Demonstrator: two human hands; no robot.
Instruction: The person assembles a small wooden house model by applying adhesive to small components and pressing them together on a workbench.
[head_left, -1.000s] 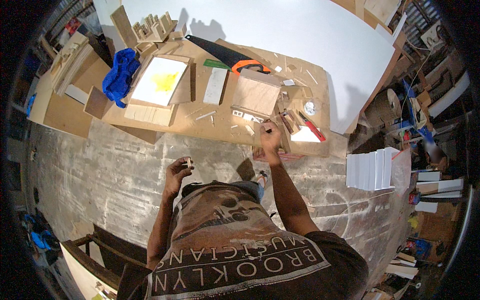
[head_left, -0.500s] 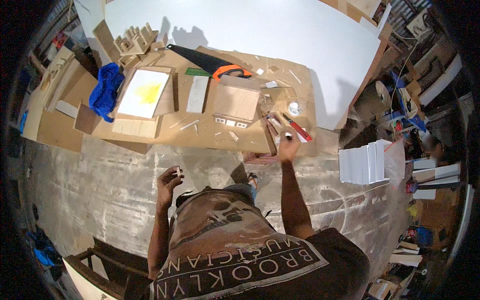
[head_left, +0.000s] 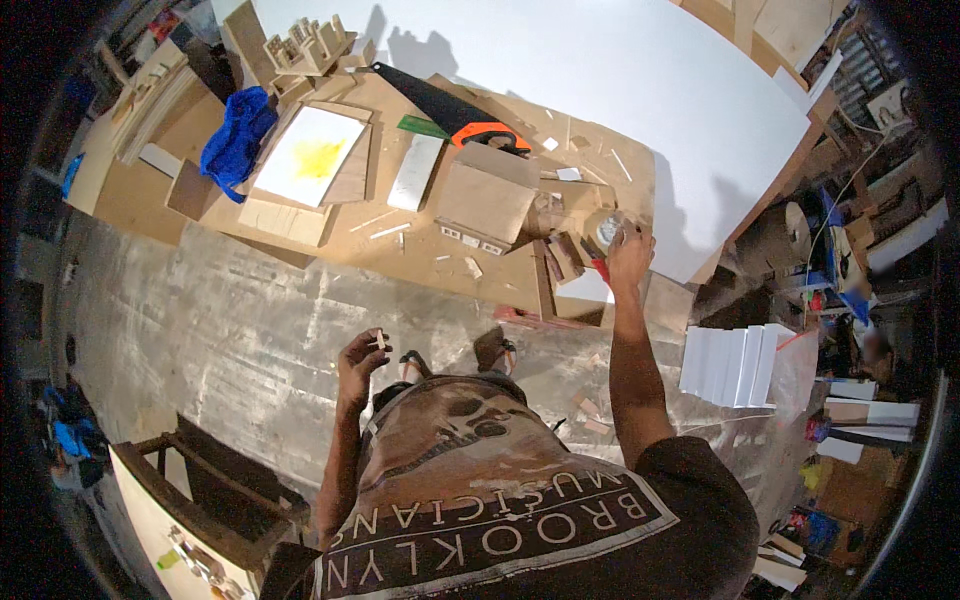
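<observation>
Raised above the floor at the left, my left hand [head_left: 362, 368] pinches a small pale wooden piece [head_left: 381, 341] between thumb and fingertips. My right hand [head_left: 630, 262] reaches over the right end of the workbench. Its fingers are bent at the edge of a small round whitish container [head_left: 608, 230]; what they hold, if anything, is too small to make out. Beside that hand lies a red-handled knife [head_left: 599, 262], partly behind the fingers. A little brown model house [head_left: 488, 192] with small white windows along its front stands left of it.
A handsaw [head_left: 440, 110] with an orange handle lies behind the model. To the left are a white block [head_left: 415, 172], a white sheet with a yellow stain [head_left: 312, 155] and a blue cloth [head_left: 238, 140]. White panels [head_left: 730, 365] stand right of the bench [head_left: 385, 270].
My right hand has moved farther out, from beside the knife to the round container. My left hand still pinches the wooden piece. The whole view has shifted slightly.
</observation>
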